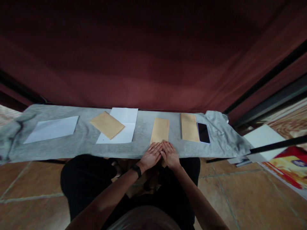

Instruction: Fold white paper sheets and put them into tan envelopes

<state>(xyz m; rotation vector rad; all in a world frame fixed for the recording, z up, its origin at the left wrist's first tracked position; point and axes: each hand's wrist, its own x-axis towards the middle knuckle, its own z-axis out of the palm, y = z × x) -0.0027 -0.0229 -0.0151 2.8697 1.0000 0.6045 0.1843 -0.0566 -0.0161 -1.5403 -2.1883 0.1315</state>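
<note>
A tan paper envelope (160,128) lies lengthwise on the grey cloth, its near end under my fingers. My left hand (151,155) rests flat on that end, fingers stretched out, with a dark band on the wrist. Beside it, my right hand (170,155) also lies flat, its fingers extended on the envelope's near edge. The two hands touch at the thumbs. What lies beneath the palms is hidden.
Left stands a tan envelope (109,125) on a creased white sheet (130,129), with white paper (54,127) farther left. To the right are a stack of tan envelopes (190,127) and a phone (203,132). A dark red curtain (148,64) hangs behind the cloth-covered table (88,151).
</note>
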